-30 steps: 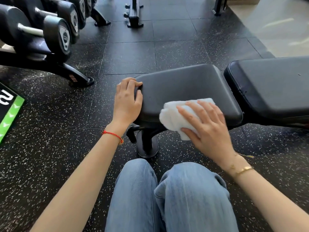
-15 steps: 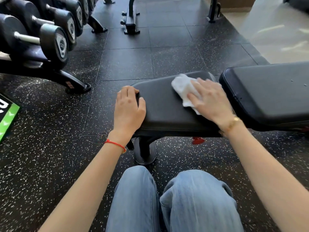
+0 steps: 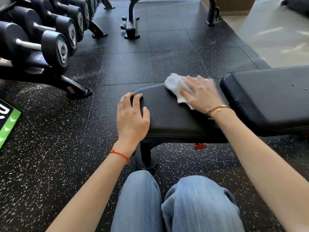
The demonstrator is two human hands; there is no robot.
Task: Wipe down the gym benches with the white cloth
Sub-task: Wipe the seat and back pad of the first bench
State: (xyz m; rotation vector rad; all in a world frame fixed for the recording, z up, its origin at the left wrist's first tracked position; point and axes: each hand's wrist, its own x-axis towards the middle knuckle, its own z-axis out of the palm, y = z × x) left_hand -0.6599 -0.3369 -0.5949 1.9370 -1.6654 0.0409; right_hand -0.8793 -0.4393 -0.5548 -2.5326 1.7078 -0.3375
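Note:
A black padded gym bench stands in front of me, with a seat pad in the middle and a longer back pad to the right. My right hand presses the crumpled white cloth flat on the far edge of the seat pad, near the gap between the two pads. Part of the cloth is hidden under my palm. My left hand rests over the seat pad's left end, fingers curled on its edge, holding nothing else.
A rack of black dumbbells runs along the left, its foot reaching toward the bench. The bench post stands just ahead of my knees. A green-and-black box lies at the far left. Other equipment legs stand at the back.
My right hand carried the cloth from the near edge of the seat pad up across it to the far edge. My left hand stayed on the pad's left end.

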